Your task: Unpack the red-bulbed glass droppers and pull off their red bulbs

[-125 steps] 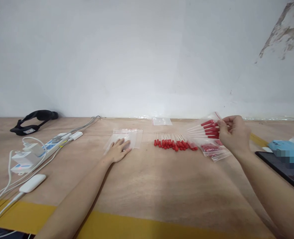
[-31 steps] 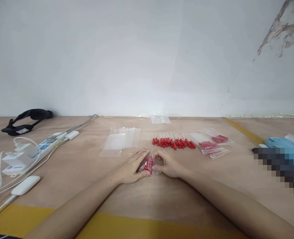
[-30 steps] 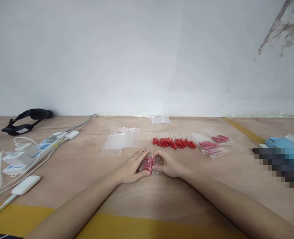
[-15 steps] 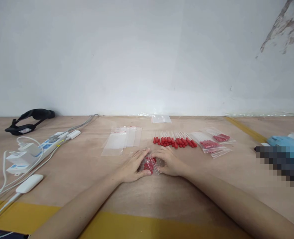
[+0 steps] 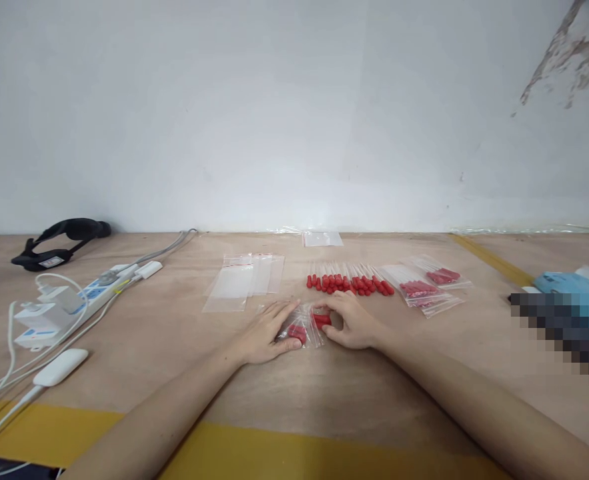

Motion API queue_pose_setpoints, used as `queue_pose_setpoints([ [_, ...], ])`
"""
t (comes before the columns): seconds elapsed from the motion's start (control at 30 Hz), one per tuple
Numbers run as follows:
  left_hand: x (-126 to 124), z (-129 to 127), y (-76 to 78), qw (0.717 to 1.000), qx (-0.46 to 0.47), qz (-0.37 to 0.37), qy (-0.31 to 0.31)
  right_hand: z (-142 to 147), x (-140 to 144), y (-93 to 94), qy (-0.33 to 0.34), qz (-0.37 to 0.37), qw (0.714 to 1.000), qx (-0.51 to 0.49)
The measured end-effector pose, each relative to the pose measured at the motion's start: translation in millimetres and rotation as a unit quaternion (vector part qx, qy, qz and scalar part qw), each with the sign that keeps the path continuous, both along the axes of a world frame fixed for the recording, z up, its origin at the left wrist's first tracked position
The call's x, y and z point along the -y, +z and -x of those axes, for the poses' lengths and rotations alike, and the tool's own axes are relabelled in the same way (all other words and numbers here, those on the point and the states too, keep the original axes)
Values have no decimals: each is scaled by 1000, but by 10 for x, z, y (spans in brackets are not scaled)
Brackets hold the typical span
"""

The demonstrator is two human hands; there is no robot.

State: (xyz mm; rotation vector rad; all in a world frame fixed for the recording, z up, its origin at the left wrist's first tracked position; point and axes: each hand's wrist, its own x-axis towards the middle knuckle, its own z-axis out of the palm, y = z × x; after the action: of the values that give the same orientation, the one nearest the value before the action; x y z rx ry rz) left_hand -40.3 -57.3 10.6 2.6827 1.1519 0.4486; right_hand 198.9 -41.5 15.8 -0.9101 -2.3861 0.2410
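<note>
My left hand lies on a small clear zip bag, its thumb and fingers closed around the bag's left side. Red tips show through the plastic beside my left thumb. At the bag's right side, my right hand pinches red-tipped sticks between thumb and fingers. Whether these sticks are inside or outside the plastic is hard to tell. Just beyond my hands lies a row of loose red-tipped white sticks, tips facing me.
Flat zip bags overlap at the left, and another bag lies by the wall. Filled bags rest at the right. A power strip with cables, a black headset strap and a blue item flank the table.
My right hand has shifted a little to the right, and the red tips between its fingers moved with it, away from those by my left thumb. My left hand stays in place.
</note>
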Motion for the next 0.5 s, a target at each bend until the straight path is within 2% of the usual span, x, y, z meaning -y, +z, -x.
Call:
queue_pose_setpoints([
  [0.13, 10, -8, 21, 1000, -1, 0, -4, -1, 10, -1, 56, 44, 997, -27],
  [0.23, 22, -3, 37, 1000, 0, 1, 0, 12, 22, 44, 60, 90, 992, -59],
  [0.33, 35, 18, 56, 1000, 2, 2, 10, -110, -9, 190, 30, 139, 986, -81],
  [0.43, 45, 46, 76, 1000, 1, 7, 24, -389, -95, 418, -15, 187, 977, -96],
  [0.5, 45, 61, 84, 999, 6, 14, 33, -597, -167, 552, -70, 184, 974, -112],
])
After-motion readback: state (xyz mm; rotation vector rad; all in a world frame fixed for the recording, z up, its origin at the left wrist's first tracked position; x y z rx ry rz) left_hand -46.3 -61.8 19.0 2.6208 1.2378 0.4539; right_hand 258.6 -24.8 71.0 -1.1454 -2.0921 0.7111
